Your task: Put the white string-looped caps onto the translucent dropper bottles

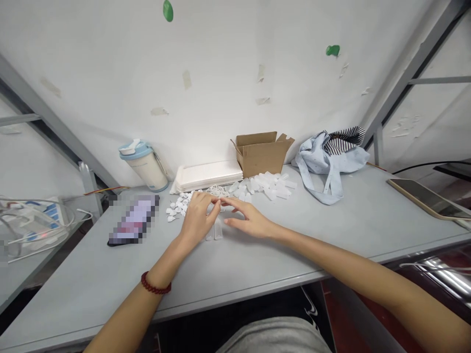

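Hands meet on the table (331, 235) in front of the box (261, 153) — left hand (197, 219) curled narrow over clear tubes (217, 232), its hold impossible to tell; right hand (250, 221) flat, fingers loose, holding nothing. Caps (177, 206) lie front-left of the box.

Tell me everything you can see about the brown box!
The box is small, brown and looks like plain cardboard. Its top is open, flaps sticking up and out. It stands upright at the back of the grey table, by the white wall. A white stack lies close beside it, and clear plastic pieces are heaped just in front. Its inside is hidden.
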